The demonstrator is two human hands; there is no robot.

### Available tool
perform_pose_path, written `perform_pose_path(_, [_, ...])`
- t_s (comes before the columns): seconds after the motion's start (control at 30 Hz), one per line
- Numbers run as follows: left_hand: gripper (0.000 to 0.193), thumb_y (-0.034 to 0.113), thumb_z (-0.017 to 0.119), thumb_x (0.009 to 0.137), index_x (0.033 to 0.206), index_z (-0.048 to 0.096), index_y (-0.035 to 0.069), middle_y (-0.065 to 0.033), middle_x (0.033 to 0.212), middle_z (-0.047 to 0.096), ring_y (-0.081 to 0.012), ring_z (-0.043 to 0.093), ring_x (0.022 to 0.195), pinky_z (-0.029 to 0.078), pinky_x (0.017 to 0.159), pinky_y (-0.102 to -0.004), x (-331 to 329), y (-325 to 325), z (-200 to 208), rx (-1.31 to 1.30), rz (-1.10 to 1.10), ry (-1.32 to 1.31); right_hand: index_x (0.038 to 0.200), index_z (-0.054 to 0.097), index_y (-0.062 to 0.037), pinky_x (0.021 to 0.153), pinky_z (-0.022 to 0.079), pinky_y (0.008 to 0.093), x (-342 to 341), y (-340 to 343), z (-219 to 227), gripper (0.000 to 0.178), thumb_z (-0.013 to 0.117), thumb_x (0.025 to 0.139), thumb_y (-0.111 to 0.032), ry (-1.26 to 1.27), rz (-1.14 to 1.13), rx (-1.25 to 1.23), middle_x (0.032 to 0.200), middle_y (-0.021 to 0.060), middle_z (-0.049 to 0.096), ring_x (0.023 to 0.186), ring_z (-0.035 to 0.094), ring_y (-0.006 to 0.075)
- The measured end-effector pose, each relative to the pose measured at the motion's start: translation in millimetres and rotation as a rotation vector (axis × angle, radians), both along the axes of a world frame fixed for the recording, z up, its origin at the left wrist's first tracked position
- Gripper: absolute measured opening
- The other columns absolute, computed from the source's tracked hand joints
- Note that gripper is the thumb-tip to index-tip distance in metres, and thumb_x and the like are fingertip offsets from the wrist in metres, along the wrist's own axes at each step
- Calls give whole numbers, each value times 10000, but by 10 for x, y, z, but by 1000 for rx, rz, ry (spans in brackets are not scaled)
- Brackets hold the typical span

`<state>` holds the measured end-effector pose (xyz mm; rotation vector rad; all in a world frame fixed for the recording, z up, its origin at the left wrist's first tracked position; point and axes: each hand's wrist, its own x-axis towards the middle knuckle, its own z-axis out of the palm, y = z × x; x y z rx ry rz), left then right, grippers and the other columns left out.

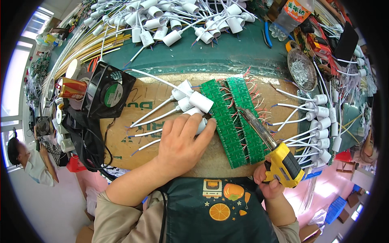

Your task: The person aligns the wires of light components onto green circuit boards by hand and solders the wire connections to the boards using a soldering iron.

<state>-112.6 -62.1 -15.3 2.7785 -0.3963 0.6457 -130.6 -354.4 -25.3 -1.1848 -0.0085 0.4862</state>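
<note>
My left hand (180, 139) is curled over a row of white lamp holders with wire tails, its fingers around one white lamp holder (201, 125). Another lamp holder (201, 101) lies just beyond the fingertips, near the circuit boards. My right hand (269, 182) is closed on a yellow and black soldering gun (285, 166). The gun's long metal tip points up and left, over the second board. Two green circuit board panels, one on the left (223, 123) and one on the right (247, 117), lie side by side with red and white wires along their edges.
Wired lamp holders (322, 123) line the cardboard's (162, 81) right side; a larger pile (174, 24) lies at the back. A black fan (109, 91) and drink can (71, 88) stand left. A metal dish (302, 71) and plastic bottle (289, 20) sit far right. Another person (34, 162) is at left.
</note>
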Motion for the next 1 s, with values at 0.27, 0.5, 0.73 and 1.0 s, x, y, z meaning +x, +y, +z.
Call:
perform_pose_path(0.27, [372,159,804,744,1093,692,99,-85,1024,634,-280,611,919,452,785,-396,437,253,257,-112,-50,-97,1381,455,-19,521,419,298,1,-12,-42,860,822,783,-516,10,-22,39,728,30,512,599,505,158])
perform_pose_path(0.5, [452,298,769,826,1194,641,70,-168,1071,674,-358,652,971,507,848,-459,1645,390,266,-81,174,-73,1393,457,-33,558,427,321,-23,-57,-152,856,839,771,-481,29,-25,93,730,47,522,617,510,179])
perform_pose_path(0.73, [276,318,564,981,1028,646,58,-201,921,699,-418,676,828,523,748,-537,2091,265,164,-73,367,260,1407,454,-55,571,414,334,-41,-63,-218,855,856,765,-453,31,-39,131,731,53,536,627,512,186])
perform_pose_path(1.0, [201,246,562,984,935,614,58,-168,851,676,-392,674,776,528,685,-512,1455,625,110,25,324,295,1354,495,-38,635,462,315,-53,-84,-236,678,800,858,-385,-13,20,217,858,78,579,745,542,185])
